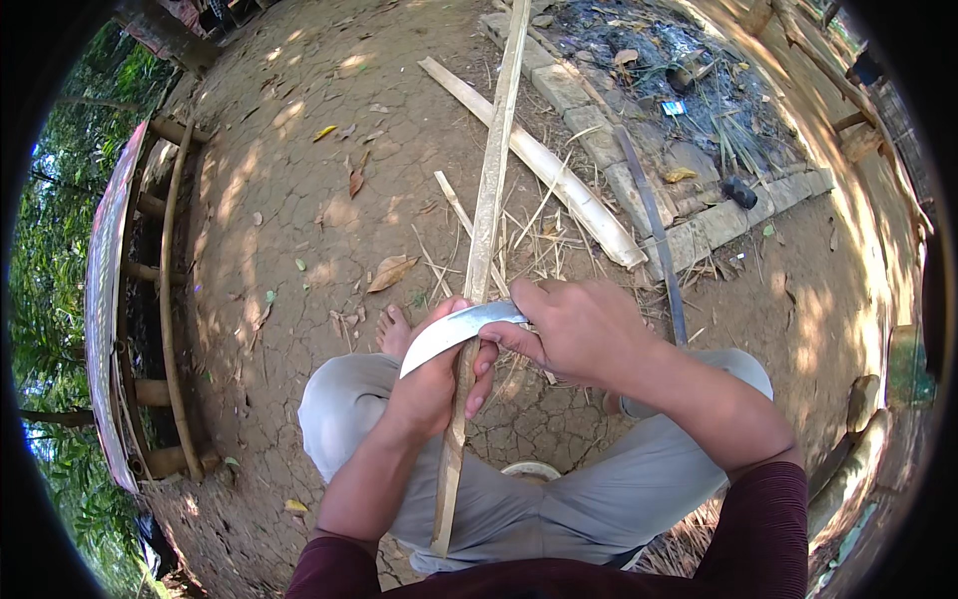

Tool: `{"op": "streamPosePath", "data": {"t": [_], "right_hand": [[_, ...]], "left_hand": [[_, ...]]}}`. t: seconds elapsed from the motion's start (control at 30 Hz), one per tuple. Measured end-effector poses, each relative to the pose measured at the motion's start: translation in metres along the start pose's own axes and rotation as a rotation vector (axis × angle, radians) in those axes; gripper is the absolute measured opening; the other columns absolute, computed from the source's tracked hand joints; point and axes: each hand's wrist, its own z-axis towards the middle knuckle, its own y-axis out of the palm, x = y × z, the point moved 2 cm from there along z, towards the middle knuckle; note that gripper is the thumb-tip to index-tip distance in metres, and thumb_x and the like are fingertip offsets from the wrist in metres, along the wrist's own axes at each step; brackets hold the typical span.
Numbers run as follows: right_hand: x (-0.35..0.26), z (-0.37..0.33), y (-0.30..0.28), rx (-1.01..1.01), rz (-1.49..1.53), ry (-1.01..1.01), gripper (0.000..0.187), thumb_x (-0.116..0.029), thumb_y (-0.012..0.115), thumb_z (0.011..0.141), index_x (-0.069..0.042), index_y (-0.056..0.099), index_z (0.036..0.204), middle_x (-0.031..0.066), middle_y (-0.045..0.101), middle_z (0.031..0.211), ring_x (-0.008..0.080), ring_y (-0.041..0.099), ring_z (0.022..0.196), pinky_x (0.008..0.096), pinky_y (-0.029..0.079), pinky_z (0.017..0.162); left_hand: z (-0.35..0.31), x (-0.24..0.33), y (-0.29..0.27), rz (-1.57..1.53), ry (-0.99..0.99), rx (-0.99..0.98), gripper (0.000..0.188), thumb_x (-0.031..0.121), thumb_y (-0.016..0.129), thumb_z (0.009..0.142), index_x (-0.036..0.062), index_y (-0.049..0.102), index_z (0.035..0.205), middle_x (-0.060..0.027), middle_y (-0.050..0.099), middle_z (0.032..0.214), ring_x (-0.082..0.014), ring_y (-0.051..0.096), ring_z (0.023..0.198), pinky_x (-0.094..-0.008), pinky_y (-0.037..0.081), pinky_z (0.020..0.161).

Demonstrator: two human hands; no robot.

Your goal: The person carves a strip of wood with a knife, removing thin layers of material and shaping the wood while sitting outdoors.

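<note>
A long, narrow strip of split bamboo or wood runs from between my knees up past the top of the view. My left hand is closed around its lower part. In my right hand is a knife with a broad, curved, shiny blade; its handle is hidden in the fist. The blade points left and crosses over the strip and the left hand, its tip near the left wrist. From this angle I cannot tell whether the edge touches the strip.
Pale shavings litter the cracked earth ahead. A wider split bamboo piece lies beyond them, beside a long dark flat bar. Bricks border an ash bed. At left stands a pole-framed structure. My bent knees flank the strip.
</note>
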Motion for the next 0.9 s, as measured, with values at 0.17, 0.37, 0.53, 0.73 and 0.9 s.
{"op": "streamPosePath", "data": {"t": [0.17,0.37,0.53,0.73,0.9], "right_hand": [[0.019,0.003,0.011,0.197,-0.144,-0.085,0.054,-0.061,0.06,0.086,-0.007,0.056,0.076,0.0104,0.058,0.057,0.0314,0.062,0.051,0.0412,0.047,0.044],[0.023,0.008,0.01,0.217,-0.189,-0.083,0.052,-0.059,0.061,0.085,-0.008,0.056,0.075,0.0081,0.056,0.057,0.0294,0.062,0.051,0.0396,0.046,0.042],[0.059,0.023,-0.02,0.32,-0.216,0.066,0.054,-0.057,0.054,0.093,-0.006,0.058,0.074,0.0145,0.06,0.057,0.0356,0.063,0.052,0.0447,0.048,0.046],[0.03,0.017,-0.003,0.235,-0.108,0.112,0.054,-0.055,0.048,0.097,-0.005,0.06,0.079,0.0174,0.06,0.056,0.0394,0.063,0.054,0.0475,0.049,0.049],[0.013,0.004,0.008,0.168,-0.146,-0.012,0.055,-0.057,0.049,0.096,-0.005,0.06,0.082,0.0168,0.061,0.056,0.039,0.062,0.051,0.0483,0.048,0.046]], "left_hand": [[-0.002,-0.009,0.001,0.083,-0.064,0.044,0.028,0.031,0.035,0.108,0.0064,0.047,0.104,-0.0042,0.047,0.069,-0.013,0.046,0.039,-0.0242,0.037,0.033],[-0.01,-0.01,0.009,0.111,-0.083,0.13,0.028,0.032,0.035,0.108,0.0067,0.046,0.103,-0.0024,0.044,0.067,-0.0109,0.042,0.038,-0.0237,0.035,0.032],[-0.024,-0.007,0.014,0.182,-0.099,0.079,0.032,0.035,0.034,0.108,0.0064,0.046,0.103,-0.002,0.044,0.068,-0.0097,0.041,0.037,-0.0232,0.034,0.031],[-0.023,-0.004,-0.006,0.198,-0.018,0.088,0.038,0.04,0.033,0.108,0.0044,0.047,0.104,-0.0009,0.046,0.068,-0.0084,0.042,0.039,-0.0228,0.034,0.033],[-0.023,-0.001,0.0,0.236,-0.021,0.144,0.038,0.038,0.032,0.108,0.0041,0.047,0.103,-0.0007,0.046,0.069,-0.0084,0.042,0.038,-0.023,0.034,0.032]]}}
